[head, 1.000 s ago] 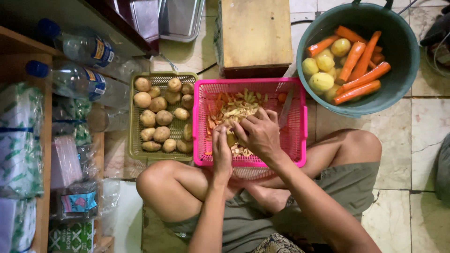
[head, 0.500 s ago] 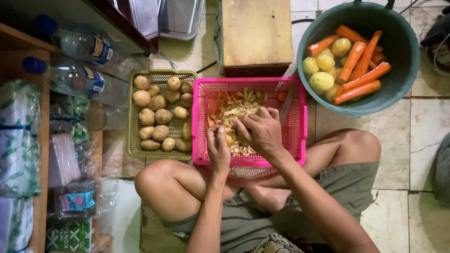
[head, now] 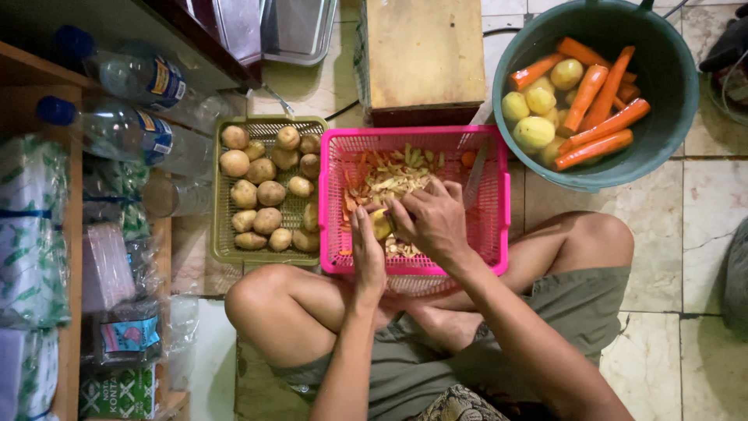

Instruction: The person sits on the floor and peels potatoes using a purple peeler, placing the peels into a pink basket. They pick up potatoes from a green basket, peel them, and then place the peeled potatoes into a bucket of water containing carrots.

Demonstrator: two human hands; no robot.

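Floor (head: 709,226): pale tiles; the person sits cross-legged on it, containers ringed within arm's reach.
Green tub (head: 670,117): at right, holds peeled yellow potatoes and carrots (head: 604,148), apparently kept apart from raw stock; far rim cut off by the frame.
Pink basket (head: 491,234): directly before the knees, seemingly placed to catch peelings (head: 389,178) falling from the hands.
Olive basket (head: 220,234): just beside the pink one, unpeeled brown potatoes inside.
Wooden block (head: 425,54): beyond the baskets, top cut off.
Right hand (head: 432,222): fingers curled together over the potato; any peeler or blade is hidden beneath them.
Left hand (head: 368,249): fingers clamped on the potato's near side.
Potato (head: 381,224): half-peeled, held over the pink basket between both hands, mostly covered.
Grey strip (head: 475,175): leaning in the basket, possibly a knife; hard to tell.
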